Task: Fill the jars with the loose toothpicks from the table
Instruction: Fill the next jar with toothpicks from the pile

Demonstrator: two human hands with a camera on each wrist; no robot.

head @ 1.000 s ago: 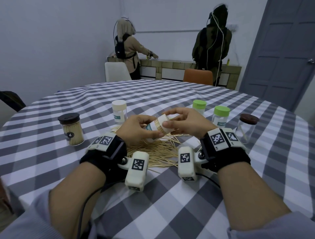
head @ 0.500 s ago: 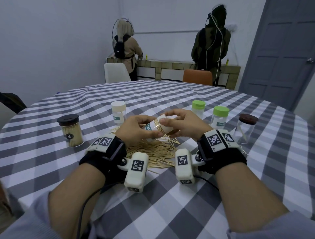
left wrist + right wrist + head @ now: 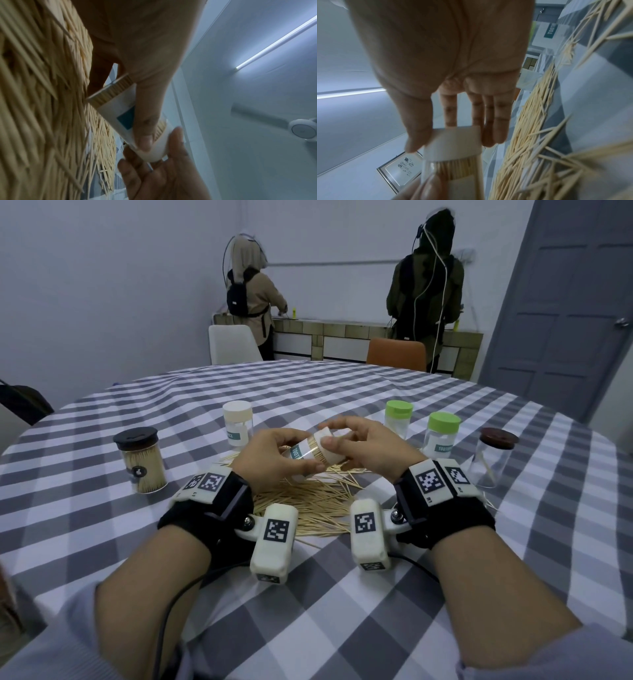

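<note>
My left hand [image 3: 274, 460] grips a clear jar [image 3: 310, 451] packed with toothpicks, tilted on its side above the table. My right hand [image 3: 356, 446] pinches the jar's white lid [image 3: 325, 448] between thumb and fingers. The left wrist view shows the jar [image 3: 118, 108] with its teal label and the lid [image 3: 159, 147] seated on its mouth. In the right wrist view the lid [image 3: 455, 142] sits between thumb and fingers. A heap of loose toothpicks [image 3: 308, 505] lies on the checked cloth under both hands.
A black-lidded jar [image 3: 140, 460] full of toothpicks stands at the left. A white-lidded jar [image 3: 238, 422], two green-lidded jars [image 3: 397, 419] [image 3: 442, 436] and a brown-lidded jar [image 3: 493, 457] stand behind the heap. Two people stand at the far counter beyond two chairs.
The white lid has gone from beside the jar's mouth onto it. Both hands stay in place over the heap, and the jar has tilted slightly.
</note>
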